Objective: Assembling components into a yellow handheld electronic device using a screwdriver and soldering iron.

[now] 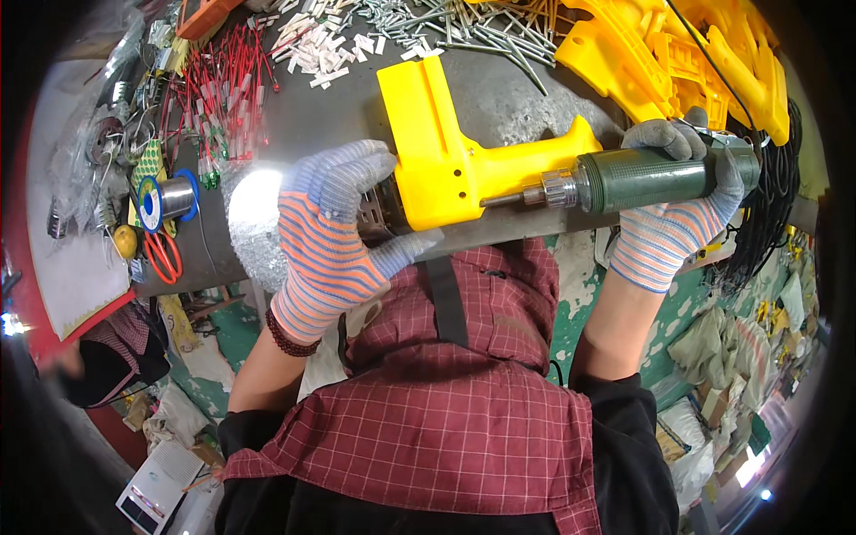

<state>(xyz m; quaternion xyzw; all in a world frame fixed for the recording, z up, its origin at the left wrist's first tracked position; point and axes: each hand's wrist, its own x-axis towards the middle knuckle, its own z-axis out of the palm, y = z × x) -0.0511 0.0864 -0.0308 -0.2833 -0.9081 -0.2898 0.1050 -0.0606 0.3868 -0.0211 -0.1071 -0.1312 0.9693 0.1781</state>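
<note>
One yellow plastic housing (437,147), pistol-like in outline, is held level across both hands, above the near edge of a dark grey work surface (303,116). Left hand (330,214), in a striped knit glove, closed on the housing's left end, fingers above, thumb below; a dark slotted part (372,212) shows between them. Right hand (673,227), gloved alike, wrapped round a green power screwdriver (646,181), its bit pointing left and reaching the housing's lower edge; whether it sits in a screw, cannot tell.

Surface: scuffed, with a pale worn patch right of centre and hard glare beside the left hand. Along the far side, a scatter of white connectors (325,40), then loose long screws (428,22), then a pile of more yellow shells (660,67) at right. Left of the connectors, red-wired components (227,98) in a tangle; nearer, a blue-flanged spool (169,198) of silver wire and orange-red loop handles (163,259). Black cables (780,196) hang in a bundle beyond the screwdriver.

Room: green floor (655,334), paint worn through in pale blotches. Crumpled cloth (722,348) heaped at right; white box (160,481) low at left. Wine-red checked apron (428,437) on the wearer.
</note>
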